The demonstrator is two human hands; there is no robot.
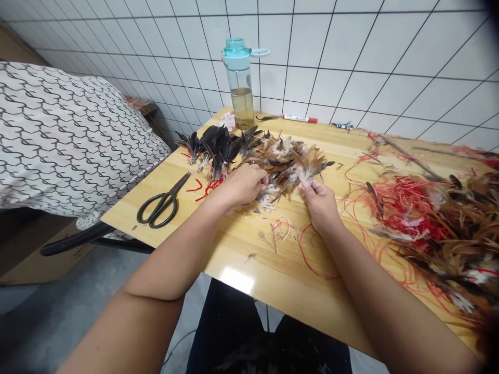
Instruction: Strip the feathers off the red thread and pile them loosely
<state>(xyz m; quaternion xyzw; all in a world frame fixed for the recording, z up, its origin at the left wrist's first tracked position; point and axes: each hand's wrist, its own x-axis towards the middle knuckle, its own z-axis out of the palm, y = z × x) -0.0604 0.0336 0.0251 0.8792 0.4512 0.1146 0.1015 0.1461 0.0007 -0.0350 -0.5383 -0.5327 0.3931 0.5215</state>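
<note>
My right hand [320,203] pinches a bunch of brown feathers [307,162] by its pale, fluffy base, the tips pointing up and away. Close by on the left, my left hand [249,184] has its fingers curled at the front of a pile of brown and white feathers [273,148]. Whatever those fingers hold is hidden beneath the hand. Black feathers [218,145] lie in bunches beyond my left wrist, with short red strings [206,189] below them. Dark-handled scissors [163,203] rest on the wooden table [249,249] to the left, blades pointing away.
A blue-lidded water bottle [239,85] stands at the back by the tiled wall, near a red-and-white marker [299,119]. Tangled red string [409,208] and a larger heap of brown feathers [460,223] cover the right side. Patterned cloth [70,140] hangs at left.
</note>
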